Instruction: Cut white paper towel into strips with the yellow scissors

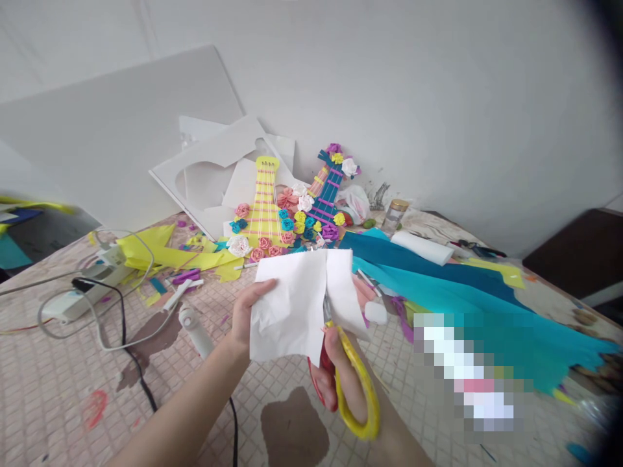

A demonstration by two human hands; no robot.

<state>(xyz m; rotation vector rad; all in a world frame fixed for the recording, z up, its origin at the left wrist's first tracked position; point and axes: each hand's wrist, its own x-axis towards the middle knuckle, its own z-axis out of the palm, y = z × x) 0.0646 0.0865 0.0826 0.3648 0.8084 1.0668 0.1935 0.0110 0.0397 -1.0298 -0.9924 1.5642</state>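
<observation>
My left hand (pixel 247 312) pinches the left edge of a piece of white paper (pixel 288 305), thumb in front and the other fingers hidden behind. A pair of scissors (pixel 357 389) with one yellow and one red handle is in my right hand (pixel 341 353). Their blades reach up into the paper from its lower edge, and a slit parts the sheet into a wide left piece and a narrower right piece. Beyond the paper stand a yellow guitar-like paper model (pixel 265 201) and a blue one (pixel 328 198), both trimmed with paper flowers.
Teal crepe paper (pixel 462 305) spreads over the right side of the table, beside a white roll (pixel 421 248). A power strip (pixel 82 295) with cables and yellow paper (pixel 156 250) lie left. White cut-out boards (pixel 214 152) lean on the wall. A white cylindrical tool (pixel 195 331) rests by my left forearm.
</observation>
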